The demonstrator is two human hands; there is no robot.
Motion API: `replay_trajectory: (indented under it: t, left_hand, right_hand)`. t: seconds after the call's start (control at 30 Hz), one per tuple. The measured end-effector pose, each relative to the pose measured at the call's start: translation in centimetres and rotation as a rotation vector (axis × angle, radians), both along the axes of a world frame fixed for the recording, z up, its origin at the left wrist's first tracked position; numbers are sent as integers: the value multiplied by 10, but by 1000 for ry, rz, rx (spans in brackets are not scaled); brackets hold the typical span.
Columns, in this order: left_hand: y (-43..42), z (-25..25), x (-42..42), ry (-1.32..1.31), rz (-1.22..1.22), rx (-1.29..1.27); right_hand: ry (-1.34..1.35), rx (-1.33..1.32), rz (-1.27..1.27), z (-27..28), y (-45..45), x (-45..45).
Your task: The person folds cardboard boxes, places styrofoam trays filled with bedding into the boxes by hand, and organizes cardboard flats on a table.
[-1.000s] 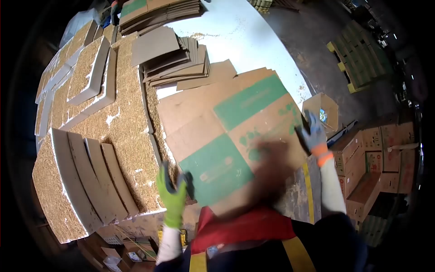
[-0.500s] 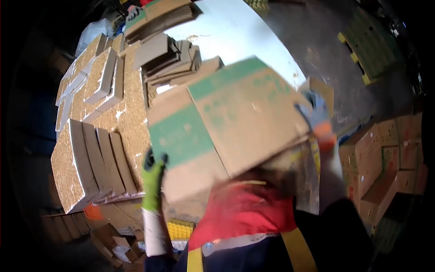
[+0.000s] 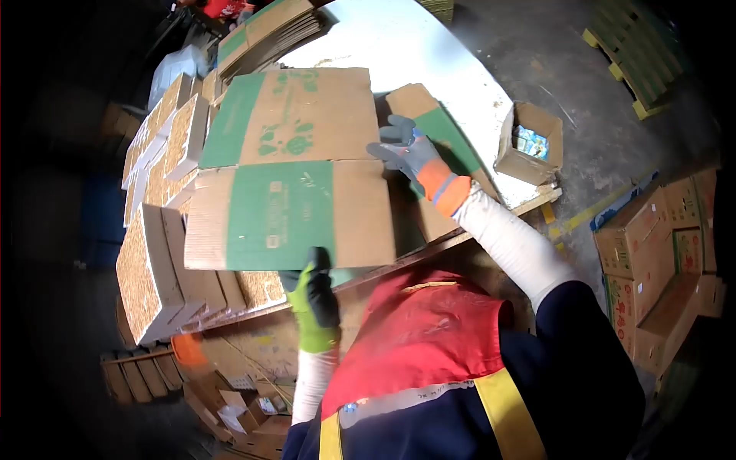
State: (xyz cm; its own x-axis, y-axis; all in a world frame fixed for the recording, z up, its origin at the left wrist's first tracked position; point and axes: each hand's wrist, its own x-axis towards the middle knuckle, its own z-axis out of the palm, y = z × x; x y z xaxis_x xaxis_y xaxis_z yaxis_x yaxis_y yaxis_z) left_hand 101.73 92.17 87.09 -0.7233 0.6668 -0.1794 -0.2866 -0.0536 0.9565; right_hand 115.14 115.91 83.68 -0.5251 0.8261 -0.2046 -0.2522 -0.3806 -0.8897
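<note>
A flat brown cardboard carton (image 3: 360,207) with green bands and green print is raised and tilted over the table. My left hand (image 3: 314,295), in a green and dark glove, grips its near edge. My right hand (image 3: 402,149), in a grey-blue glove with an orange cuff, is at the carton's right side with its fingers apart, holding nothing. Beneath and to the right, another flat carton (image 3: 437,126) with a green band lies on the white tabletop (image 3: 468,84).
White-edged blocks with a grainy tan top (image 3: 149,276) stand at the left. A stack of flat cartons (image 3: 280,38) is at the far end, near a person in red (image 3: 222,9). An open box (image 3: 529,165) sits at the table's right corner. Pallets and boxes (image 3: 652,268) are at right.
The carton has turned and moved left, now raised over the cardboard pile and blocks. My right hand has let go of its edge and moved left. My left hand has shifted right along it.
</note>
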Motion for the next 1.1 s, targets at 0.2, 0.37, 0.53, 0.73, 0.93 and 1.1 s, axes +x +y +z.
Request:
replay_trajectory:
  t: [0.2,0.37,0.53,0.73,0.93,1.1]
  left_hand:
    - [4,-14,54,31,-16,60]
    - [-74,-84,-2,-20,47,-110]
    - [-121,-96,-49,-168,255,-52]
    - [-60,-93,-90,738,540,-528]
    - [-8,-93,-180,669,83,-519]
    - [-3,-115,-168,-66,-196,-349]
  right_hand:
    - [88,57,-80,-38,13,-6]
    - [-297,520,186,1,98,20]
    - [-625,822,718,39,170,-12]
    - [-981,1261,910,-15,181,-117]
    - [-858,1405,-59,7,124,-34]
    - [-1668,1165,-483,-44,49,170]
